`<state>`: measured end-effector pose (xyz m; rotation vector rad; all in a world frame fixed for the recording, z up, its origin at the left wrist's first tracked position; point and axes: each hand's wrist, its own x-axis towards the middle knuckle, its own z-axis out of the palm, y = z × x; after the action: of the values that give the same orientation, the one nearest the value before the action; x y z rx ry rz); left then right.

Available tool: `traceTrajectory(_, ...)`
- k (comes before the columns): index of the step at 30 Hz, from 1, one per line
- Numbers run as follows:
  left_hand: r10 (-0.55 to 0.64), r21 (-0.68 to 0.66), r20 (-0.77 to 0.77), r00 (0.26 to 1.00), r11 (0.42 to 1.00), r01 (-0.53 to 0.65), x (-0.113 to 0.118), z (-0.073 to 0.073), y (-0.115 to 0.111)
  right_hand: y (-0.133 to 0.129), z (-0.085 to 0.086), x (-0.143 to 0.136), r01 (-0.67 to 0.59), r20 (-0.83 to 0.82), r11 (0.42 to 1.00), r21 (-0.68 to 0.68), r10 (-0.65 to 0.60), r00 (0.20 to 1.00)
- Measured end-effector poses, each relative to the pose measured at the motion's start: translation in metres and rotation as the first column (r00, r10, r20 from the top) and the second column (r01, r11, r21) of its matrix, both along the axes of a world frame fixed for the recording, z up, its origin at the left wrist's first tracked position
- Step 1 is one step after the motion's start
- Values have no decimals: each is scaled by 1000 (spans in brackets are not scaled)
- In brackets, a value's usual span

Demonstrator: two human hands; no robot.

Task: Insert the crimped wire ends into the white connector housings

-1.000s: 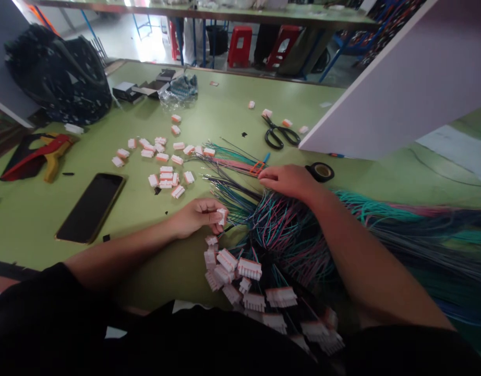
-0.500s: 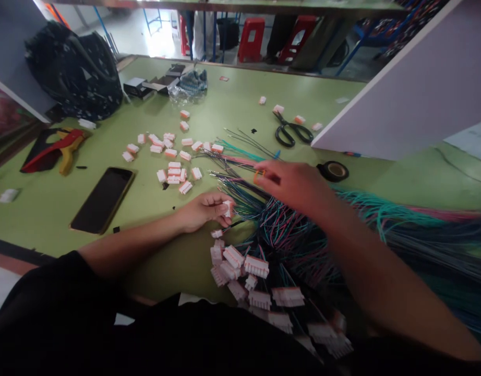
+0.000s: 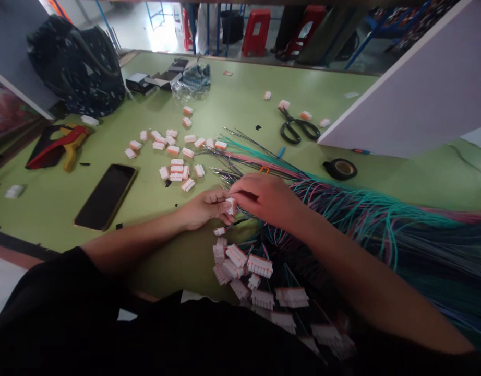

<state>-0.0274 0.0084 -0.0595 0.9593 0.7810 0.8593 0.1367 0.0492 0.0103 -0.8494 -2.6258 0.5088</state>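
Observation:
My left hand grips a small white and orange connector housing between thumb and fingers. Close against it is my right hand, its fingertips pinched together at the connector; whatever they hold is hidden. Beneath and beyond the right hand spreads a bundle of green, pink and dark wires, with bare metal ends toward the left. An orange clip-like piece lies on the wires. Below my hands sit several wired white connectors.
Loose connectors are scattered left of the wires. A phone and a red and yellow tool lie at left. Black scissors, black tape and a pale partition are at right. A dark bag stands back left.
My right hand has moved left and down from beside the orange piece to the connector in my left hand. The left hand keeps its hold. The view has shifted slightly.

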Motion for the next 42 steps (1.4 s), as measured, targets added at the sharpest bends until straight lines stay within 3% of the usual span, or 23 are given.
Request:
traceTrajectory(5, 6, -20, 9, 1000, 1000, -6, 0, 0, 0, 2, -6, 17, 99, -13, 990, -103, -101, 995)
traceTrajectory(11, 27, -52, 14, 1000, 998, -27, 1, 2, -1, -3, -15, 15, 136, 16, 988, -74, -135, 991)
traceTrajectory(20, 40, -64, -8, 999, 997, -41, 2, 5, -1, -7, -17, 15, 123, 111, 984, 132, -138, 984)
traceTrajectory(26, 23, -66, -70, 997, 997, -28, 3, 9, -2, -14, -20, 10, 46, 196, 959, 280, -104, 975)
traceTrajectory(28, 26, -60, -80, 996, 998, -31, 3, 10, -3, -14, -22, 9, 71, 181, 970, 233, -114, 977)
traceTrajectory(32, 48, -63, -91, 995, 997, -54, 5, 11, -4, -8, -22, 13, 123, 51, 992, -29, -122, 991)
traceTrajectory(34, 46, -63, -107, 993, 997, -53, 5, 11, -3, -5, -22, 16, 131, 10, 987, -93, -131, 991)
traceTrajectory(42, 36, -57, -158, 987, 997, -46, 4, 11, -5, -14, -34, 10, 111, -31, 993, -36, -113, 993)
